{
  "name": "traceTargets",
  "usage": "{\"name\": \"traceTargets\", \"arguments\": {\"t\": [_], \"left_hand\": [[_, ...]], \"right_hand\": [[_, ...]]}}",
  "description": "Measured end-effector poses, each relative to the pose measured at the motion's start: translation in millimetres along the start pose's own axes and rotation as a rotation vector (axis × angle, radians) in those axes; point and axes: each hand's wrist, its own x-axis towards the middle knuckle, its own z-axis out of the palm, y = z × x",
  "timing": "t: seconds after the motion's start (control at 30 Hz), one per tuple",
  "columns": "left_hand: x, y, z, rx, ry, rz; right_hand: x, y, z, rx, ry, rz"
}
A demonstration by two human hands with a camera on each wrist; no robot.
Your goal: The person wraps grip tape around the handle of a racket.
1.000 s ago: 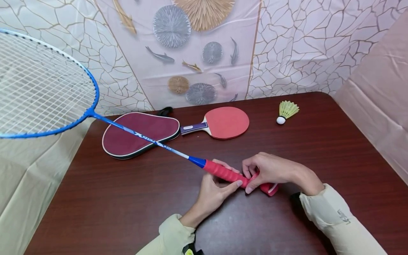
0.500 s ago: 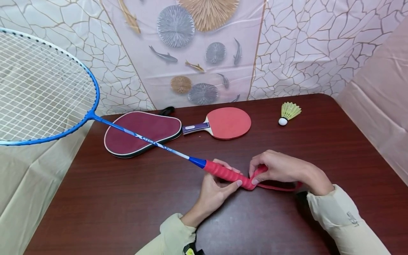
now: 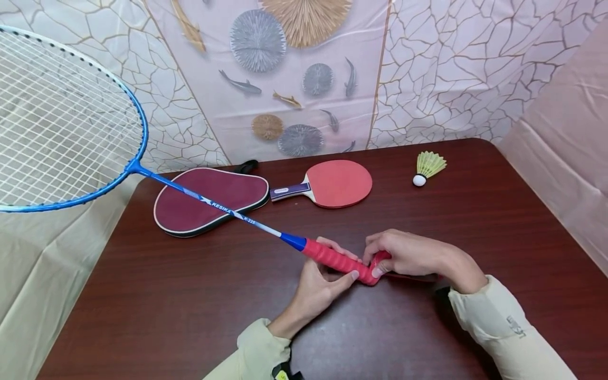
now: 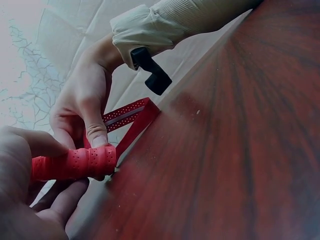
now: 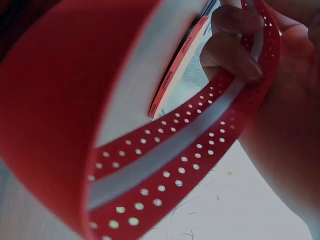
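A blue-and-white badminton racket (image 3: pixel 216 206) slants across the head view, its strung head at the left and its red wrapped handle (image 3: pixel 332 257) low in the middle. My left hand (image 3: pixel 315 289) grips that handle from below, thumb along the near side. At the butt end, my right hand (image 3: pixel 410 254) pinches red perforated grip tape between thumb and fingers. In the left wrist view the loose grip tape (image 4: pixel 132 117) folds in a loop beyond the handle end. The right wrist view shows the tape's inner face, dotted with holes, with a pale strip down its middle.
Behind the racket shaft lies a maroon paddle case (image 3: pixel 209 198) on the brown table (image 3: pixel 228 316). A red table tennis paddle (image 3: pixel 338 183) is beside it. Farther right, a yellow shuttlecock (image 3: pixel 428 168) rests near the back edge. A patterned cloth (image 3: pixel 304 84) hangs behind.
My right hand went slightly right, stretching the loose tape out, then came back a little toward the butt end. My left hand keeps its hold on the handle.
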Motion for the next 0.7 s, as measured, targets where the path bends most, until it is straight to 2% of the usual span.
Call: {"name": "traceTargets", "arguments": {"t": [0.13,0.23,0.4,0.53,0.7], "left_hand": [[-0.5,2.0,1.6,-0.003,-0.016,0.022],[-0.5,8.9,4.4,-0.001,-0.020,0.034],[0.4,25.1,7.6,0.083,0.022,-0.013],[1.2,29.2,7.1,0.157,0.032,-0.075],[0.9,27.7,6.8,0.129,-0.004,-0.087]], "right_hand": [[-1.4,-3.5,-1.1,0.008,-0.017,0.014],[-3.0,-5.0,-2.5,0.019,-0.018,0.039],[-2.6,-5.9,-2.3,0.068,-0.004,0.086],[-1.1,-5.5,-0.5,0.083,0.004,0.113],[0.2,-4.2,0.8,0.072,0.000,0.129]]}}
